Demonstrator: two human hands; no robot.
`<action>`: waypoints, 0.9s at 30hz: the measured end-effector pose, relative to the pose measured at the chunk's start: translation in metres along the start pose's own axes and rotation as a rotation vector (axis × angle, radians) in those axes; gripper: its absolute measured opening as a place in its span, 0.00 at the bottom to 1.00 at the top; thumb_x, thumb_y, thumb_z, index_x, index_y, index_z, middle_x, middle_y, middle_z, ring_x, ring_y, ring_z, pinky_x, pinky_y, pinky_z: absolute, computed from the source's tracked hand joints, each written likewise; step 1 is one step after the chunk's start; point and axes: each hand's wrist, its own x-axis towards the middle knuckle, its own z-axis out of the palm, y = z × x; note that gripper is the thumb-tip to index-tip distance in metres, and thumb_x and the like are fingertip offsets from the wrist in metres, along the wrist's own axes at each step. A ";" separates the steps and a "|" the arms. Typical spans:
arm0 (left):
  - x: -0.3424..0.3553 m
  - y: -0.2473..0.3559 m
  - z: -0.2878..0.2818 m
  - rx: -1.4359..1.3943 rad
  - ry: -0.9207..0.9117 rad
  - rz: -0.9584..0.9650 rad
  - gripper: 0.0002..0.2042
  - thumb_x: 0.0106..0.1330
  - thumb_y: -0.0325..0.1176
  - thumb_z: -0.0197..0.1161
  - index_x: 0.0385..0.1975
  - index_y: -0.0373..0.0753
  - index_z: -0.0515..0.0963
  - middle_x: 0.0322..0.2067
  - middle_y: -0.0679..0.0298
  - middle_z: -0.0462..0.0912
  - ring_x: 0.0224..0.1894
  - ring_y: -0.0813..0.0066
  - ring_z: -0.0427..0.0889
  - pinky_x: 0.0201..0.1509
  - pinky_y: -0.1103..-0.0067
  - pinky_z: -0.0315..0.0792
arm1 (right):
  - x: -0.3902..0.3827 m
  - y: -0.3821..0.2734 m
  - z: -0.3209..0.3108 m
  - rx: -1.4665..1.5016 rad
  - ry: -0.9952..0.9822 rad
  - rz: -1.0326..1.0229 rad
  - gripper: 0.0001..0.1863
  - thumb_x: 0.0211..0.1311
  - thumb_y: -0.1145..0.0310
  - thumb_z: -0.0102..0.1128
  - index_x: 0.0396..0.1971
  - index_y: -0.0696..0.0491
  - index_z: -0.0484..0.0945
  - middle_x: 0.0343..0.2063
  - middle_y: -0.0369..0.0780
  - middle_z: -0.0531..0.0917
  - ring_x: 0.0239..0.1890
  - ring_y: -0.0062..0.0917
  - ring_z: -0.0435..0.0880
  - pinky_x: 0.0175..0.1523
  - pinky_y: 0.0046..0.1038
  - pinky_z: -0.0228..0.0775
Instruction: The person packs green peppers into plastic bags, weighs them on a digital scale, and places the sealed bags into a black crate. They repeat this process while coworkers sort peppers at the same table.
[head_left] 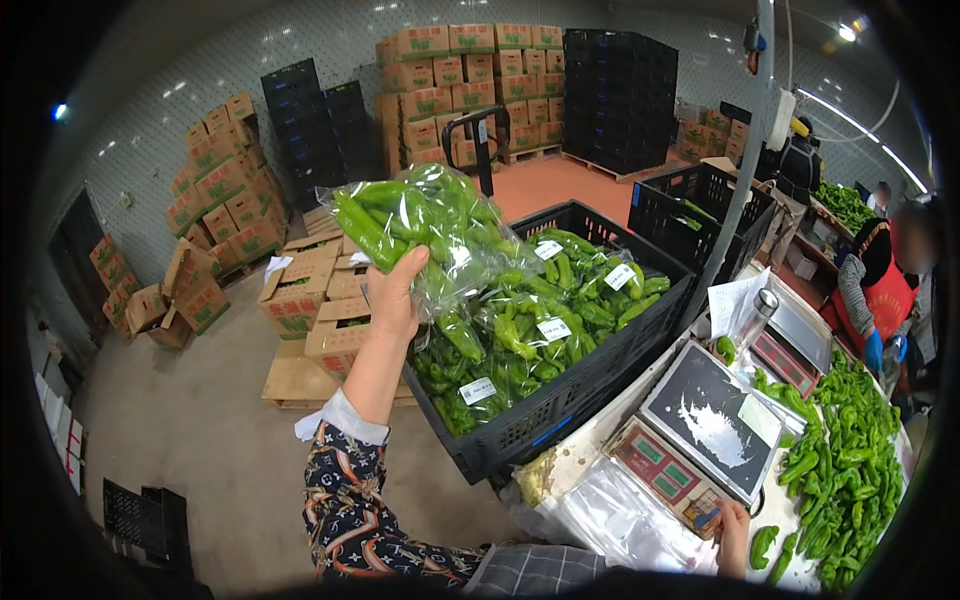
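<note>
My left hand (402, 290) is closed around a clear plastic bag of green peppers (400, 225), raised above the near left side of a black crate (600, 375). Inside the crate lie several labelled bags of green peppers (560, 330). My right hand (735, 530) is at the keypad end of a digital scale (660, 470); its fingers touch the panel and hold nothing that I can see. The scale's dark platform (715, 415) carries no bag, only whitish worn patches. Empty clear bags (620, 510) lie left of that hand. Loose green peppers (845, 470) are heaped to its right.
A metal post (745, 170) rises beside the crate. A second scale (795, 340) and a steel cup (762, 305) stand further along the table. Open cartons (300, 290) sit left of the crate, with a pallet jack (480, 140) behind. At right, a person in red (880, 300) works.
</note>
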 end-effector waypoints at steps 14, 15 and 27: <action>0.034 -0.075 -0.086 -0.150 0.119 -0.127 0.17 0.53 0.25 0.60 0.42 0.30 0.69 0.38 0.60 0.75 0.37 0.73 0.76 0.40 0.77 0.72 | -0.008 -0.121 -0.064 -2.179 0.418 -0.025 0.19 0.51 0.70 0.54 0.45 0.57 0.70 0.48 0.49 0.70 0.51 0.36 0.69 0.54 0.37 0.58; 0.033 -0.072 -0.086 -0.178 0.128 -0.104 0.17 0.53 0.25 0.60 0.43 0.31 0.68 0.38 0.60 0.75 0.37 0.73 0.76 0.40 0.77 0.72 | 0.005 -0.135 -0.057 -2.063 0.461 -0.131 0.19 0.50 0.70 0.55 0.45 0.57 0.70 0.50 0.48 0.69 0.53 0.37 0.66 0.56 0.37 0.54; 0.031 -0.059 -0.085 -0.195 0.168 -0.104 0.21 0.55 0.29 0.56 0.49 0.34 0.63 0.43 0.60 0.72 0.44 0.70 0.73 0.46 0.75 0.70 | 0.063 -0.224 0.322 -1.186 -0.791 -1.214 0.21 0.41 0.71 0.63 0.40 0.57 0.73 0.44 0.45 0.73 0.49 0.37 0.70 0.52 0.36 0.61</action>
